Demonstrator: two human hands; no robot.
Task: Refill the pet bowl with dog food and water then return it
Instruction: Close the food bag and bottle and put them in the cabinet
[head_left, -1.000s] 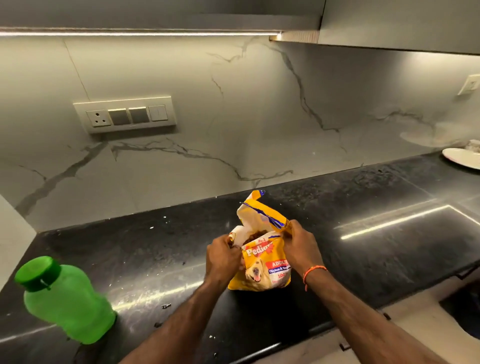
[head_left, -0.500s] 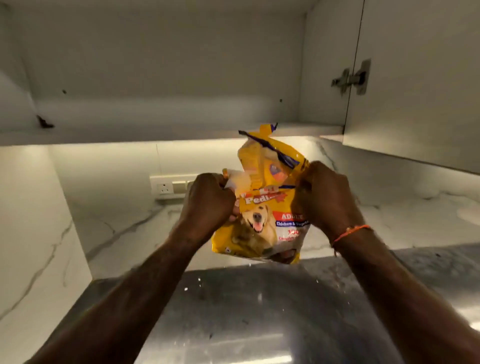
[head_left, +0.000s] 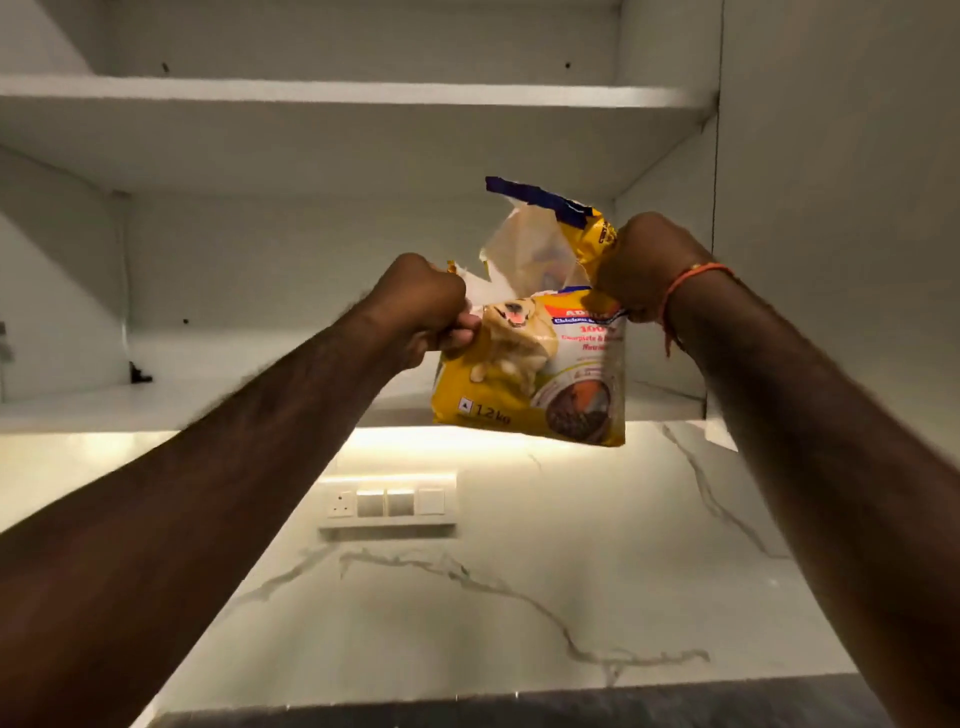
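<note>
A yellow dog food bag (head_left: 540, 374) with a dog's picture hangs in the air in front of an open wall cabinet. Its torn top stands open, showing pale inner lining. My left hand (head_left: 423, 306) grips the bag's upper left edge in a fist. My right hand (head_left: 641, 265), with an orange thread around the wrist, grips the upper right edge. The bag's bottom is level with the cabinet's lower shelf (head_left: 182, 405). No pet bowl or water bottle is in view.
The cabinet has an upper shelf (head_left: 337, 96) and an open door (head_left: 841, 208) at the right. Below are a marble backsplash with a switch panel (head_left: 387, 501) and a strip of dark counter (head_left: 519, 709) at the bottom.
Both hands have lifted the bag from the counter up to the height of the cabinet's lower shelf. The view has tilted upward, so the green bottle and most of the counter have left the frame.
</note>
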